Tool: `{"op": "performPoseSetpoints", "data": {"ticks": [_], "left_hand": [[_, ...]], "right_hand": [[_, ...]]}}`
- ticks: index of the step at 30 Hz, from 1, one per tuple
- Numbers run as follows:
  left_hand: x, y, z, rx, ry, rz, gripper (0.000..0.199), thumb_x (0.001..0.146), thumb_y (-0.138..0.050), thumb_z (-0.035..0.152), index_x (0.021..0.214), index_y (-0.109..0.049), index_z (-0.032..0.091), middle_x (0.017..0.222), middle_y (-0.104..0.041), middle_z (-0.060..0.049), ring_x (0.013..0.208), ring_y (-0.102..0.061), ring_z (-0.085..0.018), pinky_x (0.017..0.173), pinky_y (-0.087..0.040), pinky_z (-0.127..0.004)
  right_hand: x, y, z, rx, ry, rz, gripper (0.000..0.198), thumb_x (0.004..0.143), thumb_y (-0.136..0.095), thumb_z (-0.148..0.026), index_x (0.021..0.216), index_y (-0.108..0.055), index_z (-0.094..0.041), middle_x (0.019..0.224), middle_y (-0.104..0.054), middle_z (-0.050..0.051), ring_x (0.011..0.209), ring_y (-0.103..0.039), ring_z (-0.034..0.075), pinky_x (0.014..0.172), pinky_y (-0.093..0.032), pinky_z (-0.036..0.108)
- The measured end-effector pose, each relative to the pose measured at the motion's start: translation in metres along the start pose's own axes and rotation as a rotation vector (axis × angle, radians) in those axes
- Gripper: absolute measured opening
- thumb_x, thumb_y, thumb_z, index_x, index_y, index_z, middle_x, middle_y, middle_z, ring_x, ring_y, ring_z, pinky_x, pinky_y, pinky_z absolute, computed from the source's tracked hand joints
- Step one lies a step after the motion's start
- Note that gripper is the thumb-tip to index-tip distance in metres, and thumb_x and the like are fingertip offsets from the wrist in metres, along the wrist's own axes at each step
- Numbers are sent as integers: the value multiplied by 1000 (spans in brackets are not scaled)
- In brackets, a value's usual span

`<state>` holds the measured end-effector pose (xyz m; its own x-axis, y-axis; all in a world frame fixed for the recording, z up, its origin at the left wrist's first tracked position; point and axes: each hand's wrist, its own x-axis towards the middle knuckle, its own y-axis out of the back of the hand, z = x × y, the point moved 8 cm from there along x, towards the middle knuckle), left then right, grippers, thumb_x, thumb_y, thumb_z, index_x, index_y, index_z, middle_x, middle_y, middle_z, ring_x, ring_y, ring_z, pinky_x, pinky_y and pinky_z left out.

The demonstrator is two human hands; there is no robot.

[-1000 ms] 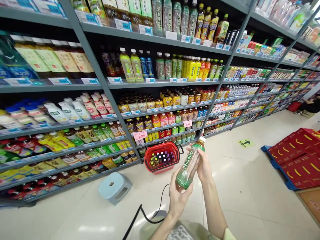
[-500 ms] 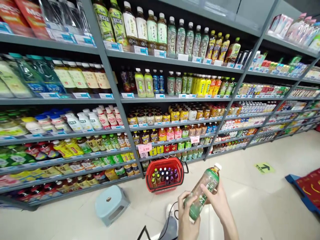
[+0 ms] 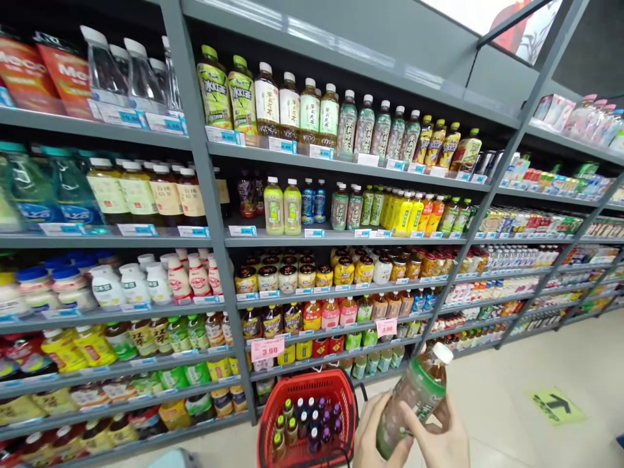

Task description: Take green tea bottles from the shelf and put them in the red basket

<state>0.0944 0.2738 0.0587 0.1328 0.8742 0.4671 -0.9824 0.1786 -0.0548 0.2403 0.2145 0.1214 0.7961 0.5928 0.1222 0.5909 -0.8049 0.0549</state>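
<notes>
We held the bottle (image 3: 412, 403) in both hands, left hand (image 3: 373, 435) and right hand (image 3: 441, 442) wrapped round its lower half. Its long axis tilted up and right, cap toward the shelves (image 3: 336, 166); the basket (image 3: 307, 416) sat just left.

Basket (image 3: 312, 403) left of bottle (image 3: 412, 400)

Single head-worn view, standing height, facing forward and slightly down an aisle at tall grey metal shelving (image 3: 214, 214) packed with bottles, close at 9 to 12 o'clock, receding toward 2 o'clock. Red plastic basket (image 3: 305, 406) near at 6 o'clock. No second view.
</notes>
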Motion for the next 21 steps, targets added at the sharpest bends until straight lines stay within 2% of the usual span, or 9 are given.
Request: {"op": "performPoseSetpoints", "data": {"ticks": [2,5,8,11,13,17,21], "left_hand": [[28,6,-13,2,41,-8,64,80,-80,55,137,-71,26,134,-71,-15,126,-67,-35,110,-55,-47],[63,18,-27,8,81,-10,63,80,-81,53,136,-72,25,138,-69,-15,132,-64,-36,113,-54,-46],[90,25,-31,-106,175,-31,65,84,-79,52,140,-69,23,147,-64,-15,139,-58,-36,118,-49,-47],[111,24,-26,-295,311,-87,71,88,-75,54,148,-61,19,152,-59,-16,144,-53,-35,124,-41,-47],[124,26,-22,-346,363,-64,73,88,-75,54,149,-60,16,153,-58,-16,147,-50,-34,127,-36,-48],[142,31,-25,-331,409,29,74,87,-75,55,148,-61,15,153,-58,-16,148,-48,-33,127,-34,-48],[154,34,-44,-238,375,122,72,89,-73,56,146,-63,14,145,-65,-17,147,-50,-34,126,-36,-49]], "right_hand": [[14,-22,1,-16,14,4,105,49,-91,-67,134,-61,-14,104,-76,16,76,-73,27,62,-62,33],[38,-51,5,-9,29,-57,95,51,-92,-64,129,-64,-16,107,-76,15,71,-72,26,64,-63,36],[60,-83,5,25,36,-290,81,57,-93,-56,123,-68,-17,109,-77,14,75,-74,27,68,-64,37],[75,-113,-5,99,50,-552,69,67,-91,-48,126,-69,-18,119,-76,15,92,-75,30,82,-64,39],[83,-131,-14,158,74,-657,61,74,-88,-46,125,-71,-19,123,-75,15,105,-74,31,90,-62,40],[97,-162,-18,185,65,-739,51,80,-83,-45,123,-72,-19,124,-75,14,106,-74,29,94,-60,40],[115,-187,-16,116,73,-772,54,80,-83,-40,128,-67,-21,127,-74,12,112,-73,30,96,-60,40]]}}
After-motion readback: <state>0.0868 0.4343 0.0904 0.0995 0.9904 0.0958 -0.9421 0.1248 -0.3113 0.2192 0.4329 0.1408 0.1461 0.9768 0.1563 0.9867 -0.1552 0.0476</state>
